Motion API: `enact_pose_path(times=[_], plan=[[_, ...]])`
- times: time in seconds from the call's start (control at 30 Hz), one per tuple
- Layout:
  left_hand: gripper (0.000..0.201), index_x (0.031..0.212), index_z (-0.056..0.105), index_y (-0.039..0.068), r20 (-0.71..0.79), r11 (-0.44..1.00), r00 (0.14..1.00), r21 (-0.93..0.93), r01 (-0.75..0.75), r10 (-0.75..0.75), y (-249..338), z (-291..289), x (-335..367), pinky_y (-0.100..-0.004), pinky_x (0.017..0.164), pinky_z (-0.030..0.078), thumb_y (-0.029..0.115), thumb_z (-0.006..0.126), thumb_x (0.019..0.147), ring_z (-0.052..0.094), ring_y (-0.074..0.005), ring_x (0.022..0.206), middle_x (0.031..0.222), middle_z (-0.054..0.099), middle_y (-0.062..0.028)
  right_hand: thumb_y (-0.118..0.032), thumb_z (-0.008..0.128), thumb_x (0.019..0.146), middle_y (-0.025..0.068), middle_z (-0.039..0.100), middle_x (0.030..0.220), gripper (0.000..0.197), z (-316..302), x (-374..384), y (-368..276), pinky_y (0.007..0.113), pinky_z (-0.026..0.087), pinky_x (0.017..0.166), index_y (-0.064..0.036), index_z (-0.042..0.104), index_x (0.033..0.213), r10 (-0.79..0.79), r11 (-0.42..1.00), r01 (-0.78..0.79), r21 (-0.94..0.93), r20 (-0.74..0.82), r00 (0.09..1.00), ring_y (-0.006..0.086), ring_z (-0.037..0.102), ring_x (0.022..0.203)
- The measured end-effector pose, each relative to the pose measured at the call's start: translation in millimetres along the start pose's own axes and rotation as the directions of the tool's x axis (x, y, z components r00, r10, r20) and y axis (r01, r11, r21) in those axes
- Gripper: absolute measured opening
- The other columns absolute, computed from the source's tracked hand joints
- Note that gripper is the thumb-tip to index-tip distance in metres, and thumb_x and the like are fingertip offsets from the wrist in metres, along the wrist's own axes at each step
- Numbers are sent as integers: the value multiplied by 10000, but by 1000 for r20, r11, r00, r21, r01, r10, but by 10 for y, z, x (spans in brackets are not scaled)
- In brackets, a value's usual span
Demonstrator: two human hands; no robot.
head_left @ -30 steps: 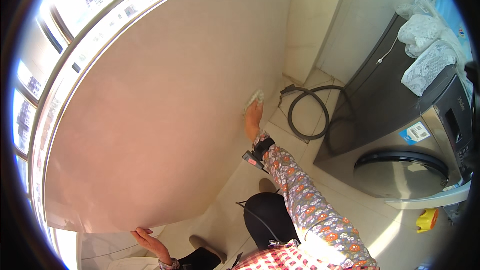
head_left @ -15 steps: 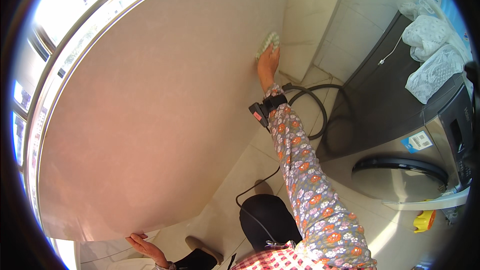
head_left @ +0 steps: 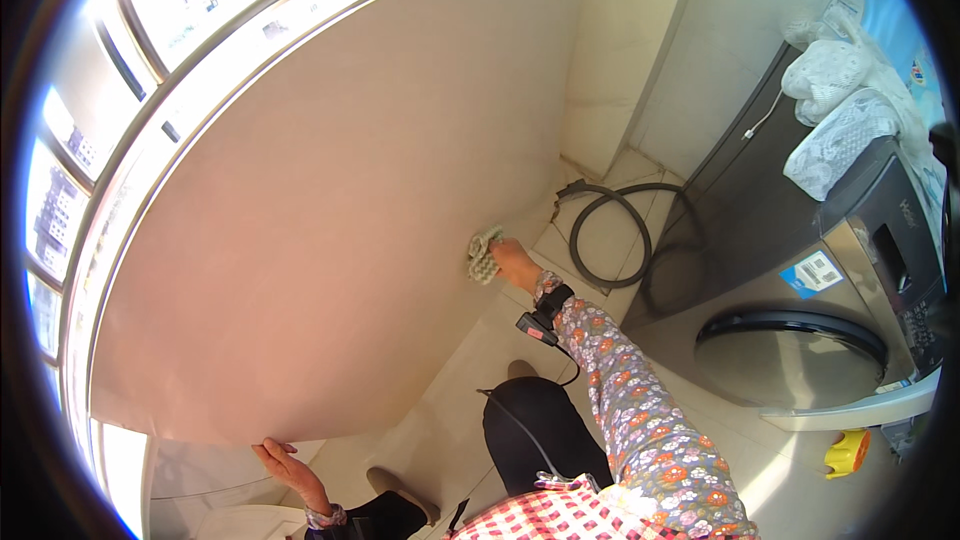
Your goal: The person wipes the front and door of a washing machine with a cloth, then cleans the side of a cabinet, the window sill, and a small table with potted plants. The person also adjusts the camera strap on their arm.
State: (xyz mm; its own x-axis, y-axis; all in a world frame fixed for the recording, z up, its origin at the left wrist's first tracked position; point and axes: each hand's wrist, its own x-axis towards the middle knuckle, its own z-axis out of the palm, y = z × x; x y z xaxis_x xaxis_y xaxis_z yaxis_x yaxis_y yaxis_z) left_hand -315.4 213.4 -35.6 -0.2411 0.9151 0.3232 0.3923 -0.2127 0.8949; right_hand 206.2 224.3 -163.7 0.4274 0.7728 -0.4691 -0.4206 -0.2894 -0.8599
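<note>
In my right hand is a bunched, pale green and white cloth, pressed against the lower right part of a large pinkish panel. The hand is closed around the cloth, and a black strapped device sits on that wrist. At the panel's bottom edge, my left hand has its fingers stretched out with the tips touching the edge. Any part of that hand behind the panel is hidden. The panel stands tilted beside a metal window rail.
A grey hose lies coiled on the tiled floor. To the right stands a dark grey washing machine bearing white lacy fabric and a blue bottle. A yellow object lies on the floor near it. My black-clad knee is below the panel.
My right hand has moved the cloth down and toward me along the panel, slightly left. My left hand stays at the bottom edge. The whole view has shifted a little.
</note>
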Motion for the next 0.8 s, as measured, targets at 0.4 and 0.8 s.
enact_pose_path(times=[0.4,0.8], plan=[[347,912,485,37,102,996,995,91,-20,11,-87,-160,147,-299,610,359,345,426,1059,380,-136,650,699,350,-8,-318,560,988,114,661,846,380,566,-2328,-790,341,506,680,30,581,1139,-436,681,640,-355,507,744,139,590,749],[397,871,476,4,421,952,898,205,-229,125,140,-364,234,-388,601,419,362,452,1040,472,-240,647,738,505,-111,-289,516,1007,211,565,704,324,336,-3837,149,437,456,596,23,499,922,-548,428,710,-559,464,696,383,581,644]])
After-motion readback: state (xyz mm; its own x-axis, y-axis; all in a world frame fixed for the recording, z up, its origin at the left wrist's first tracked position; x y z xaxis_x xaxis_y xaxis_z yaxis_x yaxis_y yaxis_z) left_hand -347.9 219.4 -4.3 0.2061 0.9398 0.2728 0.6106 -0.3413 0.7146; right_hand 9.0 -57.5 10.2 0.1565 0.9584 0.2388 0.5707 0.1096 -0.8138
